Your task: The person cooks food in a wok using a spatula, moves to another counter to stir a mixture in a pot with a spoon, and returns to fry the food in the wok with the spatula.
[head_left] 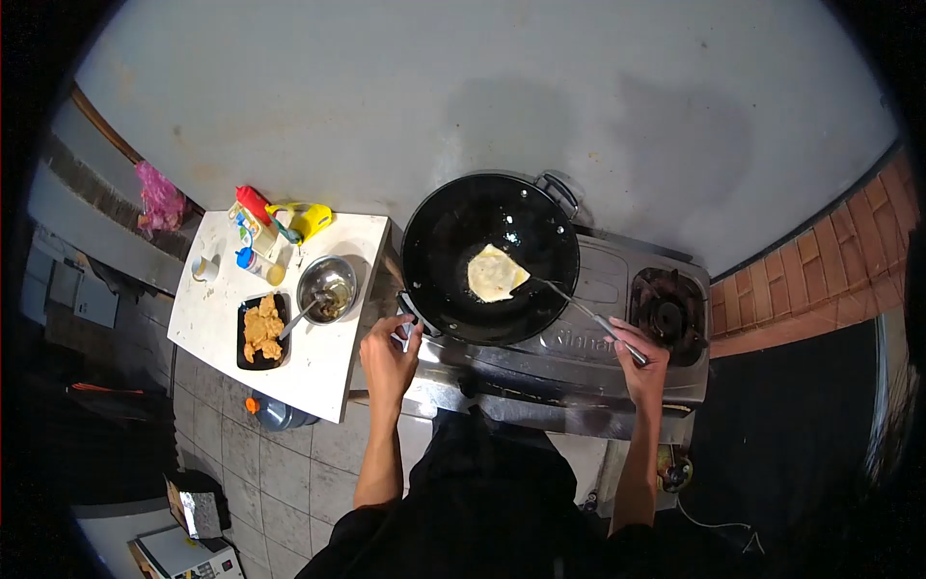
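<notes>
A large black wok (449, 232) sits on the left side of the steel stove. In it lies a pale, flat piece of food (494, 274), with the tip of a metal spatula (579, 306) at its right edge. My right hand (642, 355) is closed round the spatula's handle, over the stove's right part. At the wok's lower left handle (417, 315) is my left hand (391, 349), its fingers curled close to the handle; whether they grip it cannot be made out.
A white table (330, 372) at left bears a steel bowl (327, 289) with a spoon, a black tray (241, 338) of battered food, bottles and a cup (204, 269). An uncovered burner (666, 317) is at right. Under the table stands a water jug (278, 415).
</notes>
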Motion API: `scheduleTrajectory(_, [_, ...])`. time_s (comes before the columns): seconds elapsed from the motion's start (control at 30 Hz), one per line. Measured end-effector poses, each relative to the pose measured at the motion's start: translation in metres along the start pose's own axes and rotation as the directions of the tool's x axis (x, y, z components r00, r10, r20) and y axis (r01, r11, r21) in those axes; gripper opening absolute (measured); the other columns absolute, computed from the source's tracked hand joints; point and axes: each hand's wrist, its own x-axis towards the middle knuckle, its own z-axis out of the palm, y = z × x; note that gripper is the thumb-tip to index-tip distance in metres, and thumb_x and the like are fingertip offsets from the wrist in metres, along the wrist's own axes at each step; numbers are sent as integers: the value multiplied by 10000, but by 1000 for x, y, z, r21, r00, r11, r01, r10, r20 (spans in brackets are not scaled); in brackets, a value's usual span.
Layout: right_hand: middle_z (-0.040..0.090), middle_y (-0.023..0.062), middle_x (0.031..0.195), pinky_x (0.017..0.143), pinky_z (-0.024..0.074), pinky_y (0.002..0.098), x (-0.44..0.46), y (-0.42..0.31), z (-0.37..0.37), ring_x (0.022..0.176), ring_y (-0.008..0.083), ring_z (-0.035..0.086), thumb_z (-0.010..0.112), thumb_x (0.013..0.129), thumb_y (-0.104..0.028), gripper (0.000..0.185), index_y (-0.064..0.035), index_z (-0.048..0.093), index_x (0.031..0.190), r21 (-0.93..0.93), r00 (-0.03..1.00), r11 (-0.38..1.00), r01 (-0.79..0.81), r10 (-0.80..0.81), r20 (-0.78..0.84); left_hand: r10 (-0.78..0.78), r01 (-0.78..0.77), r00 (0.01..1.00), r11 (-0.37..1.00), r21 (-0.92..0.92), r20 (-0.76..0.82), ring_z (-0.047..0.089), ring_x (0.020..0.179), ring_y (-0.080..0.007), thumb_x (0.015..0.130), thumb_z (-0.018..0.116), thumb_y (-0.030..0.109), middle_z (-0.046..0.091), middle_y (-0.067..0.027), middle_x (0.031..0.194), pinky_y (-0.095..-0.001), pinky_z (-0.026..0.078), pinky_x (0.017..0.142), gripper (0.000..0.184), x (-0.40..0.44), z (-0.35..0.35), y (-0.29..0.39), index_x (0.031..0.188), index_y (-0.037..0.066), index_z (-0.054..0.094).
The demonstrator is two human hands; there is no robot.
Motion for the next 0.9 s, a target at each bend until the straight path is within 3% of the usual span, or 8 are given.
scheduleTrajectory(0.2, [678,141,1145,872,504,285,-20,30,-28,979,170,657,664,839,39,223,16,694,1059,-98,985,989,-106,118,125,-25,25,1000,1000,-2,2,495,507,-178,773,748,113,571,-88,659,-319,396,514,146,1,2,-4,880,19,718])
scheduleTrajectory(0.27, [686,155,1104,852,510,314,-25,36,-32,965,241,675,679,832,14,280,-5,664,1111,-274,989,955,-109,133,71,-44,44,999,999,-24,0,494,507,-177,775,747,113,567,-88,656,-319,392,512,144,1,3,-7,879,18,717])
scheduleTrajectory(0.3, [686,155,1104,852,510,314,-26,37,-34,965,241,675,679,832,14,280,-5,664,1111,-275,989,955,-111,135,68,-18,17,1000,1000,-24,-10,489,503,-176,776,747,113,562,-86,652,-318,388,510,140,1,4,-10,873,18,715])
scheduleTrajectory(0.37, [670,172,1052,860,490,385,-29,38,-36,964,337,645,676,834,-25,311,-13,629,1142,-546,987,837,-32,112,115,11,-12,1000,1000,-25,-16,484,500,-176,777,747,114,558,-84,647,-318,385,508,136,1,5,-10,868,18,713])
scheduleTrajectory(0.4, [670,172,1052,860,490,385,-31,40,-35,964,337,645,676,834,-25,311,-13,629,1142,-547,987,836,-34,113,111,2,-2,1000,1000,-28,-25,478,497,-174,777,747,113,553,-83,644,-319,384,508,135,1,5,-9,865,17,711])
scheduleTrajectory(0.47, [641,183,1035,883,443,436,-37,50,-30,974,393,579,658,840,-46,297,3,619,1130,-689,997,723,51,-2,71,-6,5,999,999,-33,-35,473,493,-172,777,747,112,549,-81,641,-320,383,507,134,2,6,-9,862,16,709])
scheduleTrajectory(0.7, [629,168,1025,919,418,411,-41,78,-12,1005,352,550,657,805,-11,314,-1,627,1118,-764,996,639,91,-78,53,6,-8,999,999,-34,-45,465,492,-149,791,740,117,551,-79,640,-301,375,496,143,1,7,-6,875,6,706])
scheduleTrajectory(0.9, [603,180,1092,952,404,444,-38,77,-5,1061,362,532,648,827,-28,310,10,626,1134,-769,1000,640,0,-24,-20,-9,9,1000,999,-48,-14,465,488,-141,800,738,130,565,-81,650,-296,376,487,154,-3,5,-6,875,-1,706])
